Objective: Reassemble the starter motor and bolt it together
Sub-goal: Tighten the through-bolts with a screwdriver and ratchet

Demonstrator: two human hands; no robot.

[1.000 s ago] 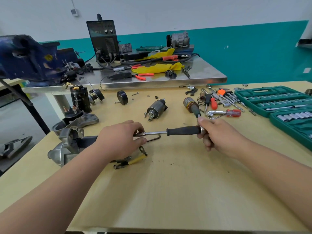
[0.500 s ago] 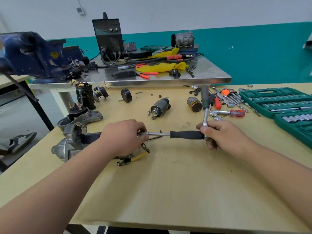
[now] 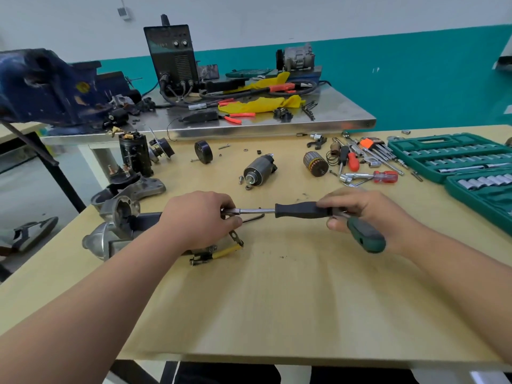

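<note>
A: What changed in the last half second?
B: The ratchet point(image 3: 365, 236) has swung. Its green grip pointed away toward the far tools; now it points back toward the person, low and to the right. The driver point(image 3: 303, 209) keeps the same line, level, running left to right.

A: Right hand?
B: The right hand point(image 3: 371, 214) clasps the ratchet head where it meets the butt of the driver's black handle. Its fingers curl over the top with the thumb beneath, and they hide the joint itself.

A: Left?
B: The left hand point(image 3: 199, 217) pinches the socket end of the driver's steel shaft, thumb and fingers curled round it. The palm sits over the rear of the starter motor point(image 3: 119, 220). I can't see the bolt head.

A: Where is the motor?
B: It lies on its side on the tabletop point(image 3: 277, 300), near the left edge, with its nose casting to the left. Its body is mostly under the left hand and forearm. A yellow lead point(image 3: 225, 250) with a ring terminal lies just nearer the person.

A: Other items?
B: The solenoid point(image 3: 259, 170) and armature point(image 3: 315, 164) lie loose beyond the driver, apart from the motor. A red screwdriver point(image 3: 385, 176) is right of the armature. The socket case point(image 3: 448, 159) is open at far right, and the vise point(image 3: 47, 87) is at far left.
</note>
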